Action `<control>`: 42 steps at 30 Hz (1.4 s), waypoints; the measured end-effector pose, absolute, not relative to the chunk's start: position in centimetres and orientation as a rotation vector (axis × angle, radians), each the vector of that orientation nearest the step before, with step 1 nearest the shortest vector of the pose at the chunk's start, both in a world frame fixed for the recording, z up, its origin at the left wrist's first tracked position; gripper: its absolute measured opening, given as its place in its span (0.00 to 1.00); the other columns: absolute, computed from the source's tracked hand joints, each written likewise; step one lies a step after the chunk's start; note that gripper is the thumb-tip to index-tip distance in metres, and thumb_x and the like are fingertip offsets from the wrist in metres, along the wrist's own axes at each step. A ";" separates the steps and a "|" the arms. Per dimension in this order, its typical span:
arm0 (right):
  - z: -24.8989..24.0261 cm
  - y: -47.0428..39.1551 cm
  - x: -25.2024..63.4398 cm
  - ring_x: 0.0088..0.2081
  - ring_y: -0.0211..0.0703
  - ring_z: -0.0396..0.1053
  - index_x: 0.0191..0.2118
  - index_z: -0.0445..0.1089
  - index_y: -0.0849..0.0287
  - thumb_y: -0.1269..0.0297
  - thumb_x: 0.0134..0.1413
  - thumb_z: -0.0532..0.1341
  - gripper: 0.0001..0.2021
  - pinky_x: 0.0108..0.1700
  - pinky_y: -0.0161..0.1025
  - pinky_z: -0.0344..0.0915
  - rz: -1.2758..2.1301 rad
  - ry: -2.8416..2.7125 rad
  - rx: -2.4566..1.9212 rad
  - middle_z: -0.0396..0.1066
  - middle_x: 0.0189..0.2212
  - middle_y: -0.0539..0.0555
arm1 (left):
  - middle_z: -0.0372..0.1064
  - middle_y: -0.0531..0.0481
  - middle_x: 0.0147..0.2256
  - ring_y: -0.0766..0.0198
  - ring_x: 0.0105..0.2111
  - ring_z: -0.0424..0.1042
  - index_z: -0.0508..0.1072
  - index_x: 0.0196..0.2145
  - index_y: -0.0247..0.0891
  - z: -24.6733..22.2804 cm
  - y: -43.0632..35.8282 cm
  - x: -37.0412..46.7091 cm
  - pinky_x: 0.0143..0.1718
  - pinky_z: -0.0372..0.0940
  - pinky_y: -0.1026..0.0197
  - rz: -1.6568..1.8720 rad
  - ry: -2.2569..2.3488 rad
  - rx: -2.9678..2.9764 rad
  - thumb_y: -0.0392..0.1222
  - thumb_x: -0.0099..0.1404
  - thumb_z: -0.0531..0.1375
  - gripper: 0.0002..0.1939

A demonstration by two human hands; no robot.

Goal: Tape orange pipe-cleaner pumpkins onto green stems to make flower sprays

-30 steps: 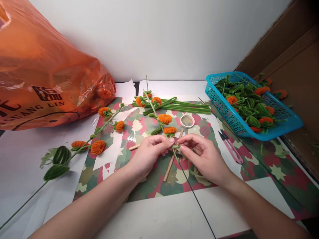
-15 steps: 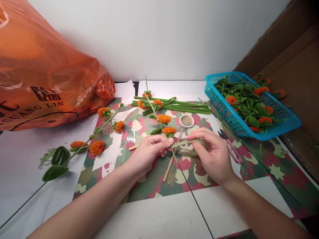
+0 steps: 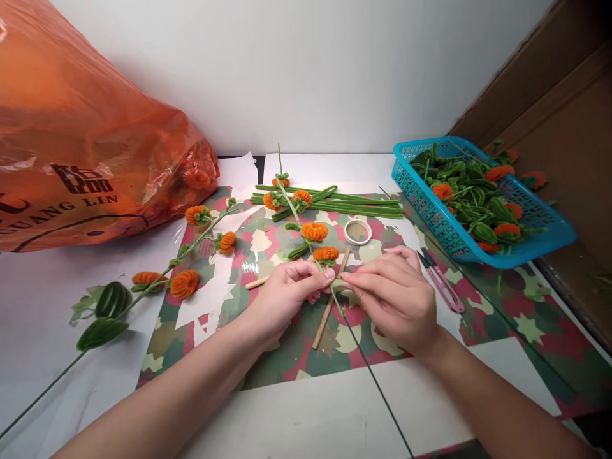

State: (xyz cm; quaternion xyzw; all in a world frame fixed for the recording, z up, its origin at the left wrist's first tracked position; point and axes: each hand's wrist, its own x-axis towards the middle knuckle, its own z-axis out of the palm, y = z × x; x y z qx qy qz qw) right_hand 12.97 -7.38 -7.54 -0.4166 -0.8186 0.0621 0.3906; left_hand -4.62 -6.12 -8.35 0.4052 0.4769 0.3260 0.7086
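While the left hand point(image 3: 296, 287) pinches the stem point(image 3: 337, 303) between thumb and fingers just below its lowest orange ball, the right hand point(image 3: 396, 296) grips a narrow green strip point(image 3: 338, 282) with its thumb and fingertips, knuckles turned upward. The two hands are near each other but apart, with only a short bit of the strip showing between them, drawn out sideways from the stem. From this, the step in hand looks like winding the strip around the stem; whether a turn is complete there cannot be told, since the fingers cover the spot. The next move calls for steady tension on the strip and a close lay against the stem, with the left hand bracing or rolling it.

The stem runs slantwise above the patterned sheet point(image 3: 282, 366), its thin tip pointing away from the person and its dark wire point(image 3: 377, 381) reaching toward the near edge. Its upper part is pale green, dressed with ribbed, fuzzy orange balls point(image 3: 314, 232), small green caps and a dark green leaf point(image 3: 299, 252) on its left side. Just below the hands, a pale green covering extends a little way before the wire shows dark. A wooden stick point(image 3: 325, 319) passes behind the stem.
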 end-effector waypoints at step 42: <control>-5.8 -9.4 18.9 0.34 0.46 0.67 0.35 0.68 0.58 0.57 0.52 0.58 0.10 0.33 0.40 0.62 0.134 -1.909 -1.850 0.70 0.33 0.55 | 0.55 0.56 0.18 0.70 0.20 0.54 0.63 0.18 0.37 -8.4 -5.9 -5.0 0.22 0.51 0.66 0.598 1.114 1.025 0.52 0.55 0.59 0.18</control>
